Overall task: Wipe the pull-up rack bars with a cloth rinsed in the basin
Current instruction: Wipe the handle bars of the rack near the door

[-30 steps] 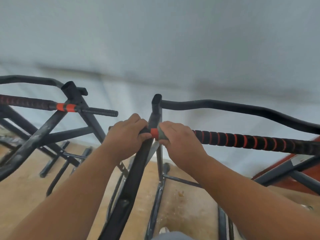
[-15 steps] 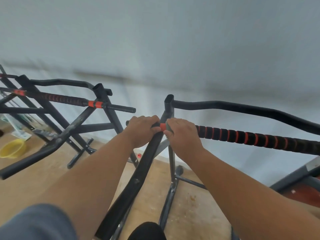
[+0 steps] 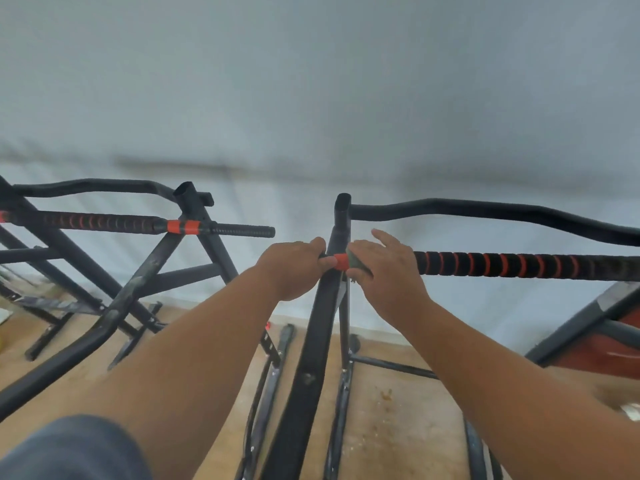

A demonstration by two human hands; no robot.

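Far left: second rack (image 3: 194, 216) standing apart on the wooden floor (image 3: 398, 410), with its own orange-banded grip bar (image 3: 104, 221); untouched, not under work at present.

Lower left: grey sleeve (image 3: 69, 448) at frame edge, forearm reaching up and forward.

Centre left: left hand (image 3: 294, 268) closed over the stub end of the near rack's horizontal bar, just left of the upright post (image 3: 341, 216). Fingers curled round the bar, thumb tip lying against the orange collar (image 3: 341, 261). Judged a steadying hold, bracing the frame against the rubbing on the other side.

Centre: collar seated at the joint of bar and post, between the two hands; sloping black brace (image 3: 311, 358) running down from that joint toward the floor.

Centre right: right hand (image 3: 388, 271) set on the bar directly beside the collar. Dark greenish cloth (image 3: 356, 263) pinched between thumb and bar, only a small patch visible. Index finger lifted and straight, the remaining fingers wrapped over the bar. Grip suited to working the cloth tight into the joint.

Right: ribbed black-and-orange foam grip (image 3: 519, 266) extending to frame edge, curved top bar (image 3: 485, 211) above it. Judged next in line for wiping.

Basin not in view. Dampness of cloth cannot be told.
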